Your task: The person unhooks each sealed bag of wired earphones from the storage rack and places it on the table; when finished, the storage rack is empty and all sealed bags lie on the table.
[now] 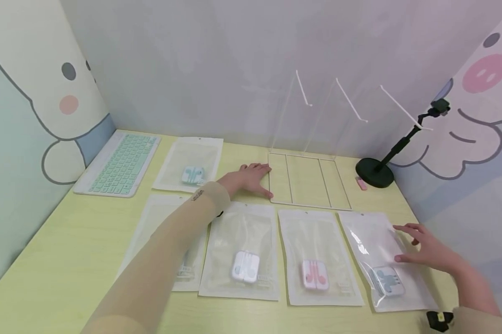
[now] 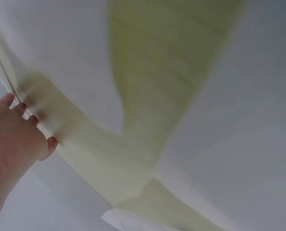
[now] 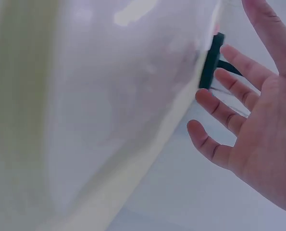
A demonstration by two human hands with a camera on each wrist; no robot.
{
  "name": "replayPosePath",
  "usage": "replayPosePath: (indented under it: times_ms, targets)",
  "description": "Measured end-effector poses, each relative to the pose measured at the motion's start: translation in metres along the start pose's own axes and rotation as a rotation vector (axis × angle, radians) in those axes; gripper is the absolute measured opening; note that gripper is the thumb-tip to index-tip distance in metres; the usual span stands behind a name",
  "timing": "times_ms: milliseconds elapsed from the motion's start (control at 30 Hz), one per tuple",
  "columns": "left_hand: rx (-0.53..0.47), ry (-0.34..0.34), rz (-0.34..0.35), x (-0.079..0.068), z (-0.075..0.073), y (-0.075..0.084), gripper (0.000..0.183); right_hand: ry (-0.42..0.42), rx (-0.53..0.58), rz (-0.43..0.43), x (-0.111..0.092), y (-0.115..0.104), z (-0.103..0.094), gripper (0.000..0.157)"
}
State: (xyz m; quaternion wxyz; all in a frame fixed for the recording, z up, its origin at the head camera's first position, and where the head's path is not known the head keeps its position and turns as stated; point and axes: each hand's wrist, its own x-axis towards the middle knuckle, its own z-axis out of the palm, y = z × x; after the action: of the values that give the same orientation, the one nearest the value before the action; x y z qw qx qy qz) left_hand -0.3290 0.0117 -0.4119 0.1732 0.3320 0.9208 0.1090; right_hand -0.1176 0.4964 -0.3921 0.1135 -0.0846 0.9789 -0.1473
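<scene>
My left hand is spread on the table, fingertips right at the left side of a white wire display rack with three hooks pointing forward. In the left wrist view the same hand has its fingers extended. My right hand hovers at the right edge of a zip pouch holding grey-blue earphones in a clear case. Its fingers are apart in the right wrist view, where the hand holds nothing. Left of that pouch lie pouches with pink earphones and white earphones.
Another pouch lies partly hidden under my left forearm. Behind it, a pouch with mint earphones lies beside a mint keyboard. A black stand and a small pink item are at the back right. Walls enclose three sides.
</scene>
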Motion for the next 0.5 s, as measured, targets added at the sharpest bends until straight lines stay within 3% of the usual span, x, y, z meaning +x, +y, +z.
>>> replayPosePath:
  times_ms: [233,500]
  targets:
    - [-0.095,0.024,0.044,-0.01,-0.012,-0.006,0.104,0.07,0.013,-0.062,0.016,-0.025,-0.032,0.089]
    - [-0.121,0.107,0.125,-0.041,-0.046,-0.004,0.101,0.171,-0.007,-0.206,0.041,-0.066,-0.065,0.088]
